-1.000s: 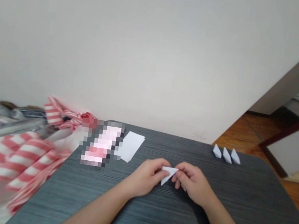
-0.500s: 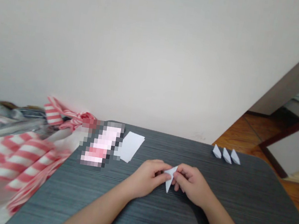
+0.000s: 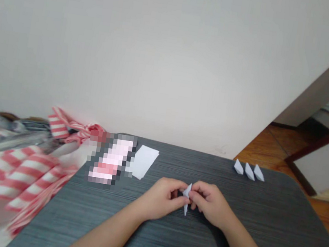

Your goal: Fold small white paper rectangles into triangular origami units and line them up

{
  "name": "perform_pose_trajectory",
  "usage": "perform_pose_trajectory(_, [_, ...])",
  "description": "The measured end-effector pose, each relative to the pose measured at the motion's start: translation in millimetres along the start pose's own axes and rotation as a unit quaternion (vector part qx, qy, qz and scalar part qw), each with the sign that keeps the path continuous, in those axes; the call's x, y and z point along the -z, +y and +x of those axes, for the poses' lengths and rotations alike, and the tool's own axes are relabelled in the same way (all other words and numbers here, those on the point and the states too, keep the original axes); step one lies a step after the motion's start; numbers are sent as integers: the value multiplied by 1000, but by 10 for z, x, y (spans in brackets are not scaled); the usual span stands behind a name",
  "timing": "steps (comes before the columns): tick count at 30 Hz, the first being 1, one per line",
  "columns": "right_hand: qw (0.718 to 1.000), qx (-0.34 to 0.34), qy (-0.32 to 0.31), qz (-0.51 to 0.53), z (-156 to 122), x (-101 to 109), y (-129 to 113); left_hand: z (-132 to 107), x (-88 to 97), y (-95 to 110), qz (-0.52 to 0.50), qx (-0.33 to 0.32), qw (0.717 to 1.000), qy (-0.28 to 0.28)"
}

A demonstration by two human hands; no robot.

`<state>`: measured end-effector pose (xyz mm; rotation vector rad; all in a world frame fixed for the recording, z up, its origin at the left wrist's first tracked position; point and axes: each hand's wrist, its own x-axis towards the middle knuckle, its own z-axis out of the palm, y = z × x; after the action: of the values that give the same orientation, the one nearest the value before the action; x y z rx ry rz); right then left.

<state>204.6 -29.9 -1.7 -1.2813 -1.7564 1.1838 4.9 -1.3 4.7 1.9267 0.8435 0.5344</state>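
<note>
Over the dark table, a small folded white paper (image 3: 187, 191) is pinched between both hands, with a narrow point of it hanging down toward me. My left hand (image 3: 163, 199) grips it from the left, thumb toward me and index finger on the far side. From the right, my right hand (image 3: 211, 202) holds its edge between thumb and bent fingers. Part of the paper is hidden behind the fingertips. At the table's far right lie three folded white paper boats (image 3: 250, 171) in a row. A small stack of white paper sheets (image 3: 144, 161) rests left of my hands.
Left of the sheets lies a blurred-out pink and dark oblong item (image 3: 112, 161). Red-and-white striped cloth (image 3: 25, 173) is heaped beyond the left edge of the dark wood-grain table (image 3: 159, 242). A pale wall (image 3: 173, 67) rises behind the table.
The folded paper has turned and looks narrower, its lower point now thinner. My left thumb has shifted slightly down and right across it. The boats and sheets have stayed in place.
</note>
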Motion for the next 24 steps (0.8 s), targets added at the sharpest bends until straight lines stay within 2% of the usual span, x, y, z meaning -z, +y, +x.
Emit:
perform_pose_trajectory(14, [1000, -6, 4, 23, -6, -27, 62, -1, -8, -6, -57, 23, 998, 22])
perform_pose_trajectory(24, [998, 30, -13, 58, -21, -67, 109, 8, -15, -7, -97, 25, 995, 28])
